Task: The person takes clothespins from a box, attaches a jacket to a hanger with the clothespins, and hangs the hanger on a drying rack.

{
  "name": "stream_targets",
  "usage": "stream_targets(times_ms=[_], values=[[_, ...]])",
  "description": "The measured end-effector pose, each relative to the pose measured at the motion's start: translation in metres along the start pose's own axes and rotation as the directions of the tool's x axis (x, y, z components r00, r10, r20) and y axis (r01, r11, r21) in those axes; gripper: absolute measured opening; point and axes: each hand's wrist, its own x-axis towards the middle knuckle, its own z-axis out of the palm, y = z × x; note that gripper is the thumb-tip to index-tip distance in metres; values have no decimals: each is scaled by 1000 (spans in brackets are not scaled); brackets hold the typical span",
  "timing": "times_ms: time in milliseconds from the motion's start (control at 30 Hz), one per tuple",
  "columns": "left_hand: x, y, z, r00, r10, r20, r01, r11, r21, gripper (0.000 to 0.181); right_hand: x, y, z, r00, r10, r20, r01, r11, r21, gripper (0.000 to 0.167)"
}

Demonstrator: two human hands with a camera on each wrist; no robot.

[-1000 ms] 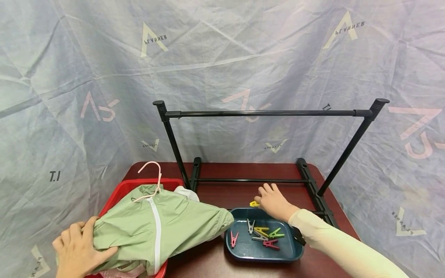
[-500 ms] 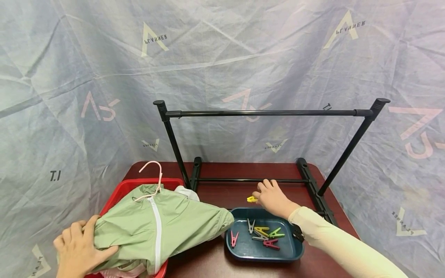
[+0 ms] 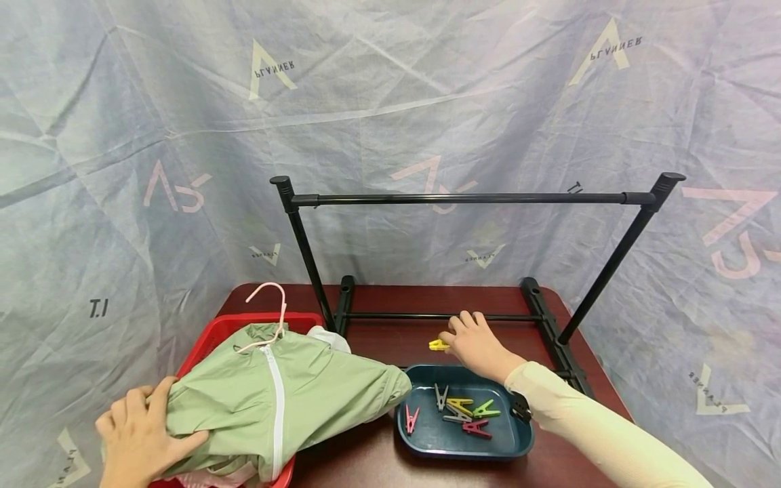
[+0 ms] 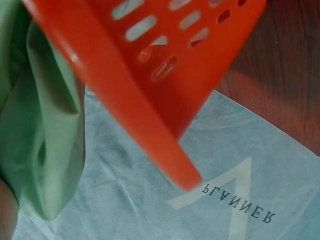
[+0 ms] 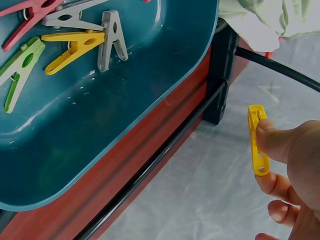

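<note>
A green garment with a white zip and a pink hanger in its collar lies over the red basket. My left hand rests on the garment's left edge, thumb on top and fingers spread. Above the back rim of the blue tray, my right hand pinches a yellow clothespin. In the right wrist view the yellow clothespin is between thumb and fingertip of the right hand. Several clothespins lie in the tray, among them a green one and a pink one.
A black rack stands on the dark red table, its top bar running across behind both hands. Its right foot lies right of the tray. White cloth shows at the basket's right side. A grey printed sheet hangs behind.
My right hand has moved slightly left and away from me with the yellow clothespin, from over the tray's back rim. My left hand and the garment have hardly moved.
</note>
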Motion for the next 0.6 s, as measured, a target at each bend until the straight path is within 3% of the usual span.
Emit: stream_targets(times_ms=[267,600], values=[[-3,-4,5,999,10,-34,-10,1000,5,114,2,-2,-4,999,0,-41,1,1000,19,22],[-1,-1,0,999,-17,36,17,1000,2,115,5,-2,-10,996,-2,-84,2,1000,7,23]])
